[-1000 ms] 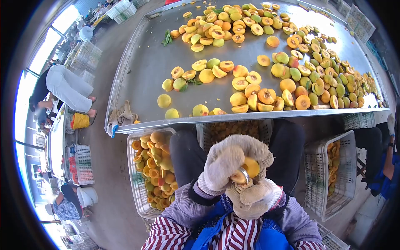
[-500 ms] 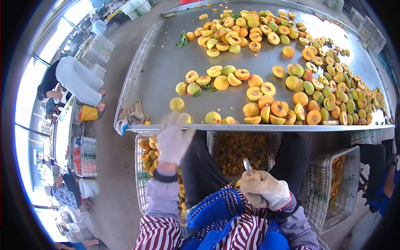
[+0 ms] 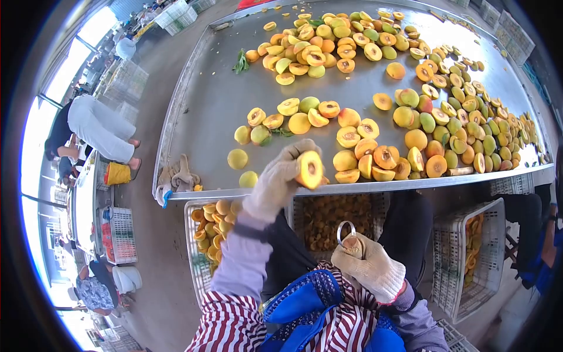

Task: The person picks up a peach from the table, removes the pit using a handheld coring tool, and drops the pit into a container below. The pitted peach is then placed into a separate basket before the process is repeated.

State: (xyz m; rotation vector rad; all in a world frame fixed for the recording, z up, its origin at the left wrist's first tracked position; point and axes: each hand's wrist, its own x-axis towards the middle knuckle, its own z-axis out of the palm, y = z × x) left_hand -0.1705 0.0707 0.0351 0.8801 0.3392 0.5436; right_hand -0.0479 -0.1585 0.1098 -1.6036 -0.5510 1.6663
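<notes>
My left hand (image 3: pixel 278 179), in a pale glove, holds a halved peach (image 3: pixel 310 169) with its cut face showing, just over the near edge of the metal table (image 3: pixel 217 111). Lower down, in front of my lap, my gloved right hand (image 3: pixel 370 267) is closed on the handle of a tool with a curved metal loop (image 3: pixel 346 230). Halved and whole peaches (image 3: pixel 386 157) lie spread over the table. Below its edge, between my knees, a crate holds dark peach pieces (image 3: pixel 337 220).
A white crate of peach halves (image 3: pixel 212 229) stands at the left, and another crate (image 3: pixel 469 276) at the right. Spare gloves (image 3: pixel 179 176) lie on the table's near left corner. A person (image 3: pixel 97 126) bends over at the far left; another sits at the right edge.
My left hand has moved right from the table's left part and now has a peach half in it. My right hand has turned, and the tool's loop shows upright. The view has shifted slightly.
</notes>
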